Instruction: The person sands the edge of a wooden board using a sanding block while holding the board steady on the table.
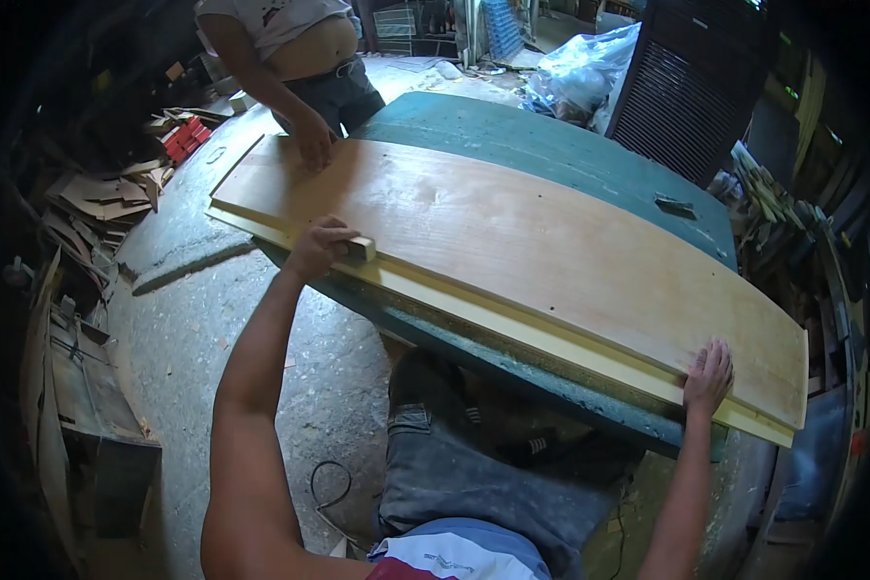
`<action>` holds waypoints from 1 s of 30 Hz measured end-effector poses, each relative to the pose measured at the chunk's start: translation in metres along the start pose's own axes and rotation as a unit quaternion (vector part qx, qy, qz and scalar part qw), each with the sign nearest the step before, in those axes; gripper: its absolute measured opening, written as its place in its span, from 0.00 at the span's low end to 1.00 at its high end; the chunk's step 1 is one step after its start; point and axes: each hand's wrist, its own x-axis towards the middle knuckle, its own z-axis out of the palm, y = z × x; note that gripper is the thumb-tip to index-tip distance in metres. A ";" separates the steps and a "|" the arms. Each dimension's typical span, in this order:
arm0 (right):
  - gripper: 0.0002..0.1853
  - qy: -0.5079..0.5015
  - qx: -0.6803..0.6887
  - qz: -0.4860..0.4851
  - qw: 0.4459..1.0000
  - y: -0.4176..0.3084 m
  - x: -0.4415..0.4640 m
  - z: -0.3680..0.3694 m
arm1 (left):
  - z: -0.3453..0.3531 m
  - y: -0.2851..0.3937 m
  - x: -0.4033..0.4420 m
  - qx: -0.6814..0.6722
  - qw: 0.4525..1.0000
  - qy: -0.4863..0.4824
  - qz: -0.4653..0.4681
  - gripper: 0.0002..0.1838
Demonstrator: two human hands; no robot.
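Note:
A long, pale wooden board [493, 232] with small dark holes lies across a green table. Along its near side runs a narrow, light strip of wood [512, 327], sticking out from under the board. My left hand [319, 248] is closed around a small wooden block [362, 248] at this near edge, toward the board's left end. Near the right end, my right hand [709, 377] rests with its fingers stretched out flat on the board and its wrist over the strip.
Across the board stands another person, whose hand [314, 143] touches its far left part. The green table [454, 116] carries a small dark object [675, 206]. A dark louvered panel [681, 87] and clear plastic bags [582, 72] stand behind. Wood scraps [101, 193] lie at left.

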 end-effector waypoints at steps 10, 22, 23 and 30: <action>0.26 -0.004 -0.013 -0.007 1.000 0.005 0.004 0.004 | 0.104 0.175 0.023 0.106 0.983 -0.046 0.141 0.16; 0.27 0.005 -0.008 -0.008 1.000 0.008 0.002 0.004 | -0.022 -0.030 0.016 -0.036 0.995 -0.071 -0.061 0.18; 0.27 0.005 -0.009 -0.008 1.000 0.007 0.002 0.003 | -0.022 -0.038 0.015 -0.038 0.995 -0.064 -0.069 0.17; 0.26 0.008 -0.027 -0.012 1.000 0.004 0.003 0.003 | 0.036 0.069 0.027 0.082 0.992 -0.038 0.088 0.12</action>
